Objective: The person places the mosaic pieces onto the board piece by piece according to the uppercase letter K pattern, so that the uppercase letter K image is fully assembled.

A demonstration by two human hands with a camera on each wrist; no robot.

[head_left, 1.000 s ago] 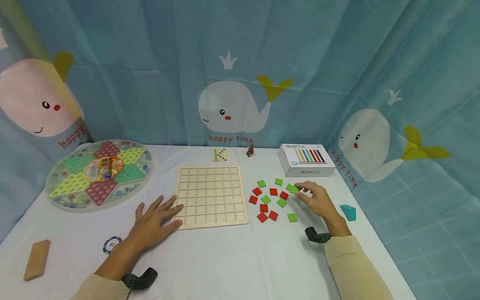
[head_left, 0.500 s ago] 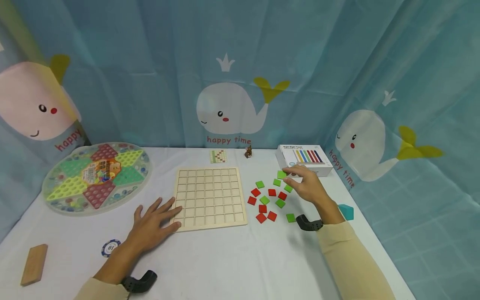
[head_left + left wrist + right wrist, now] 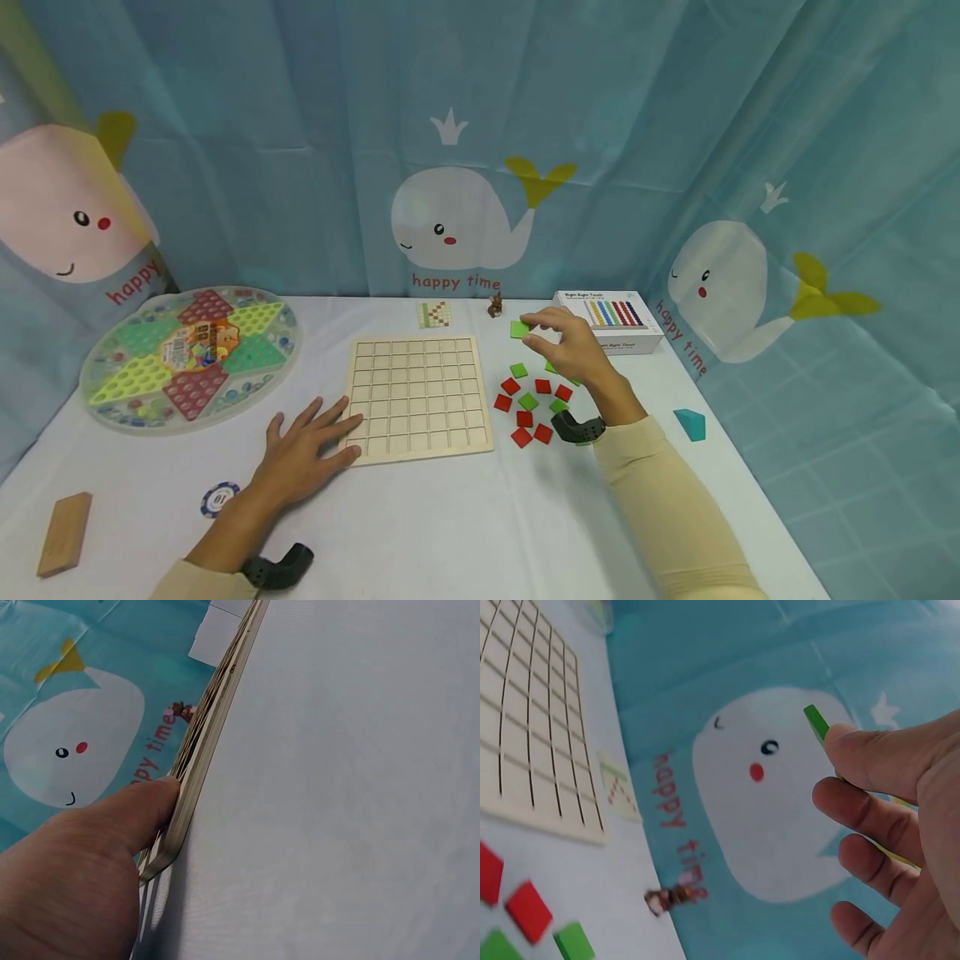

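Note:
My right hand [image 3: 566, 343] pinches a green square tile [image 3: 519, 330] between thumb and fingers, raised above the table to the right of the wooden grid board [image 3: 418, 400]. In the right wrist view the same green tile [image 3: 817, 722] shows edge-on at the thumb tip. My left hand [image 3: 303, 458] lies with fingers spread at the board's left edge, fingertips over its rim. In the left wrist view the thumb [image 3: 142, 814] rests along the board's side [image 3: 199, 772]. Loose red tiles [image 3: 524, 419] and green tiles [image 3: 528, 402] lie right of the board, some hidden behind my right wrist.
A small pattern card [image 3: 435, 314] and a brown figurine [image 3: 495, 305] sit behind the board. A white box [image 3: 622, 321] stands back right, a teal block [image 3: 691, 424] at right. On the left are a Chinese checkers board [image 3: 191, 358], a poker chip [image 3: 220, 498] and a wooden block [image 3: 65, 533].
My right hand has picked up a green tile from the right of the scattered tiles, lifted it and carried it leftward. The left hand stays at the board's edge.

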